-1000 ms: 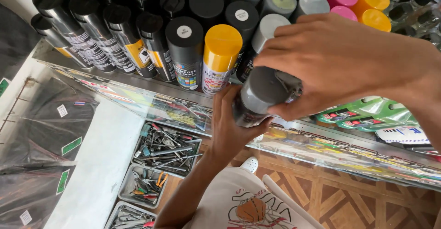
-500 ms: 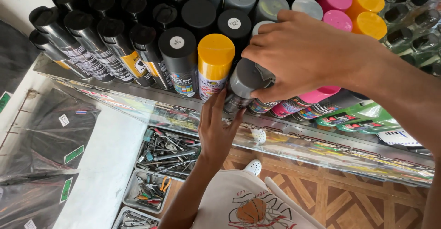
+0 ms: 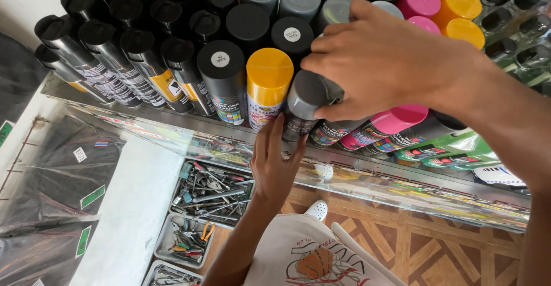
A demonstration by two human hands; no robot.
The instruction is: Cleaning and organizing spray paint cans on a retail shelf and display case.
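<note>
Grey-capped can (image 3: pixel 307 105) lowered into row, right hand (image 3: pixel 381 62) clamped on, left hand (image 3: pixel 275 162) steadying, label half-hidden.

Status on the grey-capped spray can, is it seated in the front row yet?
Done: the front row already holds the yellow-capped can and black-capped cans. In hand: right hand grips the grey-capped can at its top, left hand touches its base. Left: the can is tilted, not yet standing upright beside the yellow one.
</note>
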